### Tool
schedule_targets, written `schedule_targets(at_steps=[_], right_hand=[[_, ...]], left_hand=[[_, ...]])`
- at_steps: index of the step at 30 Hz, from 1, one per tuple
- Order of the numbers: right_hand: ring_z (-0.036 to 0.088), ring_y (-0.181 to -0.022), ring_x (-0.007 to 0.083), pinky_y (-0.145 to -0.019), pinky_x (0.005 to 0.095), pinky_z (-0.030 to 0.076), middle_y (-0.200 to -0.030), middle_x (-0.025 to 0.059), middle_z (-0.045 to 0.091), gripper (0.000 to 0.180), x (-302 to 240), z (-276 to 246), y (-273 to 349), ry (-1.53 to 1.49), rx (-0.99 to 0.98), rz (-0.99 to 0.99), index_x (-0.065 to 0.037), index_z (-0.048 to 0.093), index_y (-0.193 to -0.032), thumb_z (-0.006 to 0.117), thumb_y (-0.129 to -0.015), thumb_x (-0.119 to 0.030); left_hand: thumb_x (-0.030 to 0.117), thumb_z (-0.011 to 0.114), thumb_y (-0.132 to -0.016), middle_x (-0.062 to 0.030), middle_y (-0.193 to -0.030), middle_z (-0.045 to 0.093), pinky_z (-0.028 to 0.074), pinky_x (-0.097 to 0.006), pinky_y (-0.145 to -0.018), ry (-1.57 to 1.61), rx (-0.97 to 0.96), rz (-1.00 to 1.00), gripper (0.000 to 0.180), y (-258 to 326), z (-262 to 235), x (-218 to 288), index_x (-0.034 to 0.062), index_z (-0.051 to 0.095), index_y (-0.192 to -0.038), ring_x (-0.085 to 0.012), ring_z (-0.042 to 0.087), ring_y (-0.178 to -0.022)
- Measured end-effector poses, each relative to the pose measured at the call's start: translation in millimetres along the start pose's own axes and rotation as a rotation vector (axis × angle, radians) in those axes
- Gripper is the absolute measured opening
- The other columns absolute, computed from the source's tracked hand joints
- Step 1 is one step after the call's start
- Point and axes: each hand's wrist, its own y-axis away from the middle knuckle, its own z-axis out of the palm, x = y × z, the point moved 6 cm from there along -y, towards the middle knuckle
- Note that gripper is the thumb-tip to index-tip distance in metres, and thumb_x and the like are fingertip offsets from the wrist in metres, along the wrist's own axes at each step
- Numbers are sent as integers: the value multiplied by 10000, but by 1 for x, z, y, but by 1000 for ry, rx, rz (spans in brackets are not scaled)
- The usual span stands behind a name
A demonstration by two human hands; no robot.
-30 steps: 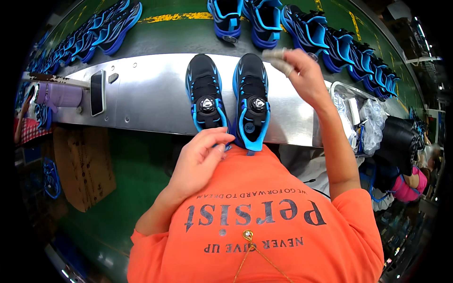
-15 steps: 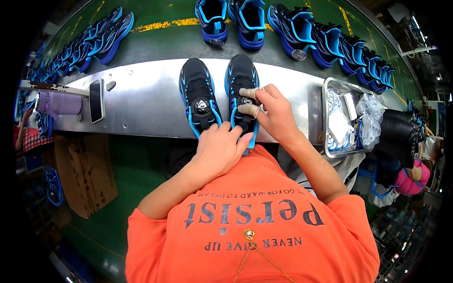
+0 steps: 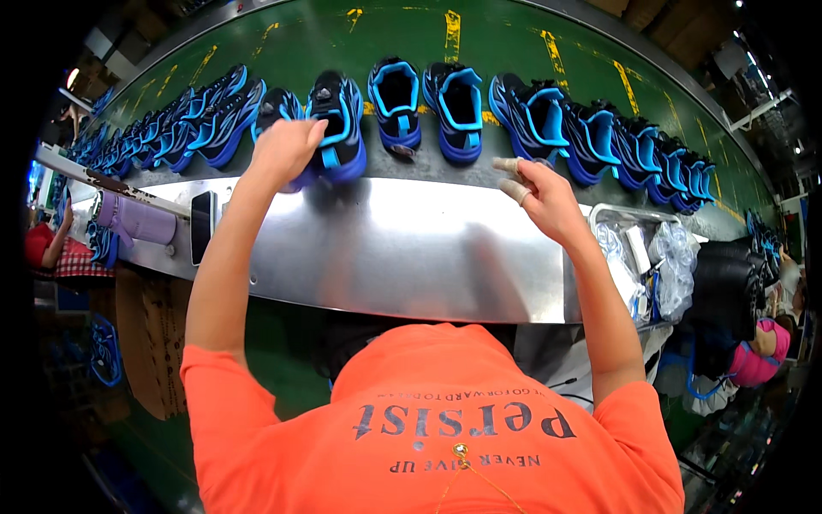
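My left hand (image 3: 289,152) reaches to the far side of the metal bench, closed at the heel of a black and blue sneaker (image 3: 276,110). Its fingertips are hidden behind the back of the hand. Right beside it, near my thumb, a matching sneaker (image 3: 341,124) stands with its heel toward me, slightly blurred. My right hand (image 3: 550,201), with pale covers on two fingers, hovers in front of another sneaker (image 3: 533,118). Those fingers are apart and nothing is between them.
Two sneakers (image 3: 396,110) (image 3: 458,111) stand between my hands. Rows of sneakers (image 3: 214,128) continue both ways. On the bench (image 3: 411,248) are a phone (image 3: 203,226) and purple cup (image 3: 141,218) at left, and a metal tray (image 3: 612,208) with plastic bags at right.
The pair of sneakers went from the near bench to the far row at left, along with my left hand. My right hand let go of its sneaker and moved right and away from me.
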Motion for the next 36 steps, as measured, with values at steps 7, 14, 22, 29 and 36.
schedule_targets(at_steps=[7, 14, 22, 29, 36], right_hand=[[599, -769, 284, -734, 384, 481, -882, 146, 628, 575, 11, 32, -91, 259, -11, -52, -134, 572, -1343, 774, -822, -266], [632, -803, 398, -707, 467, 484, -821, 221, 658, 430, -1, 42, -80, 240, -134, -99, -23, 686, -1023, 727, -832, -407], [618, -715, 347, -630, 426, 487, -786, 140, 609, 311, -48, 47, 115, 123, -377, -132, -84, 676, -986, 756, -815, -330], [631, -858, 269, -717, 404, 514, -932, 101, 628, 385, -86, -10, 97, 138, -52, -216, -110, 667, -1129, 790, -765, -138], [634, -982, 269, -832, 354, 526, -1082, 110, 653, 467, -48, 49, 55, 299, -57, -362, -93, 649, -1202, 767, -751, -65]], left_hand=[[254, 730, -823, -205, -1174, 645, 464, -403, -987, 463, 109, 108, 412, -76, 40, 49, 20, 658, -1154, -361, 605, -1120], [257, 666, -892, -212, -915, 653, 487, -424, -764, 658, -27, 19, 273, -60, 74, 92, 13, 611, -1002, -388, 624, -881], [204, 677, -862, -145, -916, 594, 485, -425, -718, 805, -371, 228, 209, 154, 18, 147, 49, 586, -969, -375, 597, -840], [148, 788, -775, -91, -971, 633, 495, -359, -744, 625, 154, 48, 366, 162, -32, 128, 82, 653, -1109, -262, 613, -855], [-82, 676, -655, -132, -980, 622, 502, -411, -798, 603, 108, 191, 444, 119, 9, 162, 55, 606, -1071, -352, 605, -948]])
